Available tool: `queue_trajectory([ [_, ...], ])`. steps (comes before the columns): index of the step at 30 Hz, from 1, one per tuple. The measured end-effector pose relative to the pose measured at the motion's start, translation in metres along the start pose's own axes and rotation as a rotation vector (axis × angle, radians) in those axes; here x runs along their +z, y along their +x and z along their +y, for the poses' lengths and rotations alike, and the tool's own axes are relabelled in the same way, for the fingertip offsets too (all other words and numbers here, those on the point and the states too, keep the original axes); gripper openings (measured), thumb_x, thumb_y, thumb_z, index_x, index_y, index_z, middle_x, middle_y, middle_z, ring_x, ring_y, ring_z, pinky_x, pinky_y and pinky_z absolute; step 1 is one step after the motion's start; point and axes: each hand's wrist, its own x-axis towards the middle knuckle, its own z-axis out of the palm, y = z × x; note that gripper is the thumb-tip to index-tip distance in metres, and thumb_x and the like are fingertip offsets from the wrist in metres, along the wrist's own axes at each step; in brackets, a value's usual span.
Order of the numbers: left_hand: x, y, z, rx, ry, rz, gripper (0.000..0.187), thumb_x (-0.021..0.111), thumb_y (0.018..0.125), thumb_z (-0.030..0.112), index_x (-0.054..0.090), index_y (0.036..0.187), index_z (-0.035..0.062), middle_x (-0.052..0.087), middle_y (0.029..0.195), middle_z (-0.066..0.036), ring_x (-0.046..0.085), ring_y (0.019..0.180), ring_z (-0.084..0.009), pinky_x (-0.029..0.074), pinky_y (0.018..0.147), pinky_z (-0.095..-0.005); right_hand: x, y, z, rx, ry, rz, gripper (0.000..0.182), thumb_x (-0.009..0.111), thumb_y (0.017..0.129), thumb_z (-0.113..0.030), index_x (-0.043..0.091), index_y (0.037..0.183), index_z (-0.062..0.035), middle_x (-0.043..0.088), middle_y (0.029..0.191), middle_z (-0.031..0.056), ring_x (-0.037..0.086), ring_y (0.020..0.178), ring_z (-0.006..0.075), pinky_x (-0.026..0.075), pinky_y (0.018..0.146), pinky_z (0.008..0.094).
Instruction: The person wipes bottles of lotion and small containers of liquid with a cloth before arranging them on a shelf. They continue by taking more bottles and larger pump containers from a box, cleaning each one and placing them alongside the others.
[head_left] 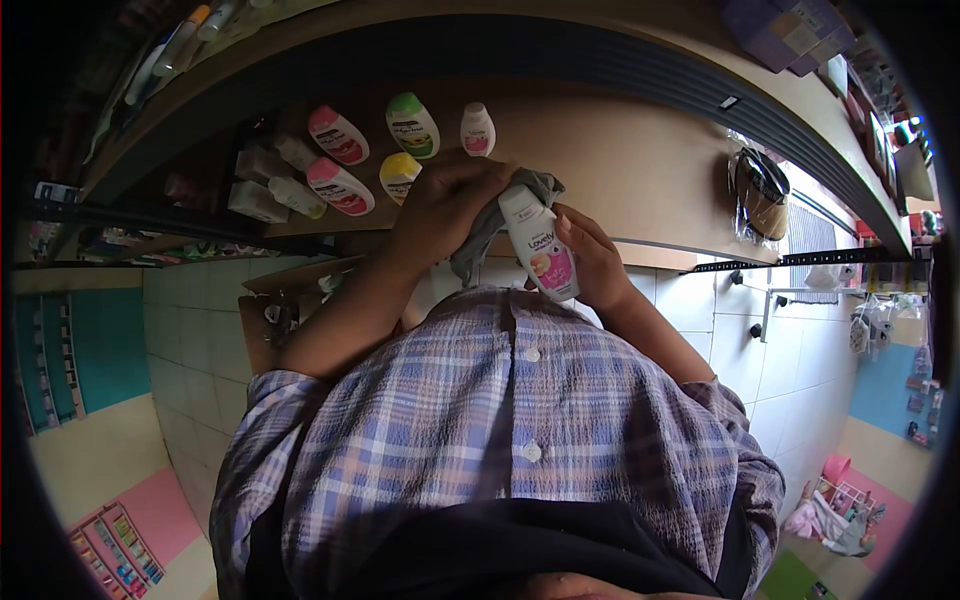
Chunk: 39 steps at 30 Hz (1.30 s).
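A white bottle (pixel 540 245) with a pink label reading "Lovely" is tilted in front of my chest. My right hand (pixel 596 262) is closed around its side, with the thumb on the front. My left hand (pixel 455 205) grips a grey cloth (pixel 487 232), which touches the top of the bottle and hangs down beside it. Just beyond my left hand, on the shelf, stands a yellow-capped bottle (pixel 400 172), partly hidden by that hand. Near it are a green-capped bottle (pixel 412 125), a pink-capped bottle (pixel 340 135), another pink-capped bottle (pixel 342 186) and a smaller white bottle (pixel 478 130).
The wooden shelf board (pixel 610 150) runs across in front of me, under a higher shelf with a dark edge (pixel 560 62). Pale boxes (pixel 258 200) and bottles crowd its left end. A wrapped dark and tan item (pixel 762 195) is at the right. An open cardboard box (pixel 262 325) sits below left.
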Motion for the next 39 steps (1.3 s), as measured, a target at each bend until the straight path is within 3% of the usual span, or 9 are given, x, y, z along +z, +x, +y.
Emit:
queue_trajectory([
  [5, 0.005, 0.001, 0.002, 0.091, 0.04, 0.015, 0.022, 0.063, 0.093, 0.018, 0.072, 0.103, 0.0008, 0.065, 0.089, -0.008, 0.06, 0.079, -0.0097, 0.045, 0.068, -0.0235, -0.009, -0.001, 0.0, -0.062, -0.218, 0.066, 0.031, 0.045, 0.102, -0.03, 0.054, 0.095, -0.001, 0.06, 0.081, 0.0079, 0.059, 0.071, 0.0122, 0.049, 0.063, 0.0242],
  [8, 0.013, -0.005, 0.003, 0.262, 0.287, 0.004, 0.021, 0.059, 0.096, 0.013, 0.068, 0.107, -0.0024, 0.066, 0.105, -0.008, 0.063, 0.091, -0.0104, 0.048, 0.08, -0.0244, -0.012, -0.006, 0.001, -0.024, -0.123, 0.154, 0.029, 0.048, 0.101, -0.029, 0.051, 0.091, -0.0022, 0.056, 0.078, 0.0047, 0.052, 0.07, 0.0082, 0.043, 0.062, 0.0224],
  [10, 0.024, -0.011, -0.002, 0.367, 0.309, 0.043, 0.019, 0.061, 0.094, 0.01, 0.068, 0.108, -0.001, 0.064, 0.106, -0.009, 0.062, 0.091, -0.0106, 0.049, 0.079, -0.0239, -0.023, -0.008, 0.01, -0.144, -0.356, 0.176, 0.027, 0.049, 0.101, -0.026, 0.049, 0.088, -0.0031, 0.052, 0.076, 0.002, 0.045, 0.069, 0.0058, 0.037, 0.061, 0.0215],
  [20, 0.028, -0.005, 0.01, 0.354, 0.296, -0.042, 0.015, 0.064, 0.091, 0.011, 0.069, 0.1, 0.0005, 0.06, 0.087, -0.005, 0.059, 0.074, -0.0078, 0.047, 0.063, -0.0219, -0.019, -0.018, 0.001, -0.257, -0.443, 0.179, 0.026, 0.054, 0.099, -0.025, 0.05, 0.088, -0.0014, 0.051, 0.073, 0.0016, 0.044, 0.066, 0.0064, 0.036, 0.058, 0.023],
  [26, 0.036, -0.015, -0.018, 0.223, 0.303, 0.103, 0.027, 0.056, 0.098, 0.022, 0.064, 0.089, -0.0014, 0.056, 0.075, -0.005, 0.05, 0.065, -0.0104, 0.04, 0.061, -0.0267, -0.018, -0.017, 0.007, -0.25, -0.577, 0.104, 0.028, 0.057, 0.095, -0.025, 0.052, 0.091, 0.0026, 0.054, 0.073, 0.0052, 0.049, 0.064, 0.0088, 0.038, 0.057, 0.0251],
  [28, 0.044, -0.023, -0.016, -0.047, 0.067, 0.188, 0.028, 0.054, 0.099, 0.022, 0.063, 0.091, -0.0029, 0.054, 0.074, -0.006, 0.051, 0.066, -0.0121, 0.041, 0.063, -0.028, -0.031, -0.013, 0.022, -0.244, -0.425, 0.17, 0.025, 0.05, 0.099, -0.024, 0.052, 0.092, 0.0003, 0.054, 0.076, 0.0043, 0.049, 0.065, 0.0087, 0.04, 0.059, 0.0249],
  [32, 0.053, -0.03, -0.052, 0.122, 0.169, 0.079, 0.026, 0.056, 0.098, 0.022, 0.064, 0.093, -0.0032, 0.056, 0.076, -0.006, 0.052, 0.067, -0.0124, 0.042, 0.064, -0.0282, -0.008, -0.012, -0.004, -0.166, 0.029, 0.305, 0.026, 0.039, 0.104, -0.025, 0.051, 0.096, -0.0036, 0.053, 0.081, 0.0032, 0.05, 0.071, 0.008, 0.043, 0.065, 0.0237],
  [36, 0.05, -0.025, -0.038, 0.131, 0.19, 0.13, 0.025, 0.06, 0.096, 0.021, 0.066, 0.092, -0.0031, 0.058, 0.076, -0.006, 0.054, 0.069, -0.0128, 0.043, 0.065, -0.0286, -0.016, -0.003, 0.014, -0.406, -0.512, 0.345, 0.032, 0.034, 0.106, -0.032, 0.05, 0.1, -0.0045, 0.054, 0.083, 0.0037, 0.052, 0.075, 0.0082, 0.044, 0.068, 0.0233],
  [39, 0.046, -0.026, -0.037, 0.045, 0.269, 0.121, 0.025, 0.059, 0.097, 0.019, 0.068, 0.101, -0.0036, 0.063, 0.087, -0.006, 0.057, 0.08, -0.0093, 0.044, 0.073, -0.0245, -0.009, 0.007, 0.024, -0.295, -0.252, 0.398, 0.038, 0.031, 0.106, -0.036, 0.051, 0.102, -0.0041, 0.056, 0.087, 0.0046, 0.054, 0.076, 0.0093, 0.045, 0.069, 0.0237],
])
